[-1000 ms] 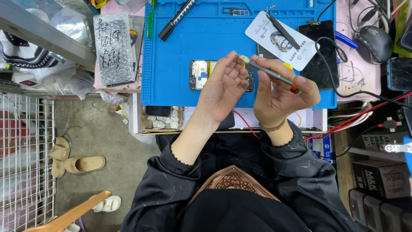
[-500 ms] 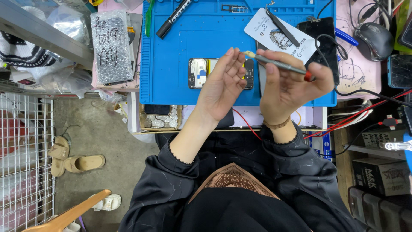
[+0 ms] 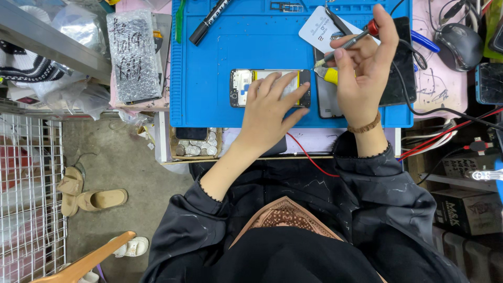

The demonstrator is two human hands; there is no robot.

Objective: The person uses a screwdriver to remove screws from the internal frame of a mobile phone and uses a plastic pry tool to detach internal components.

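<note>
Head view shows the left hand [image 3: 272, 107] with fingers spread flat on the opened phone [image 3: 270, 88], its long axis running 9-to-3 on the blue mat [image 3: 209, 78], while the right hand [image 3: 361, 68], pinched around a red-tipped screwdriver [image 3: 348, 41], hovers just at 3 o'clock.

On the mat [image 3: 220, 94] before us the opened phone [image 3: 243, 86] lies under our left hand [image 3: 270, 112], our right hand [image 3: 361, 73] raised just right of it, a tray of coins [image 3: 196, 145] nearer us.
</note>
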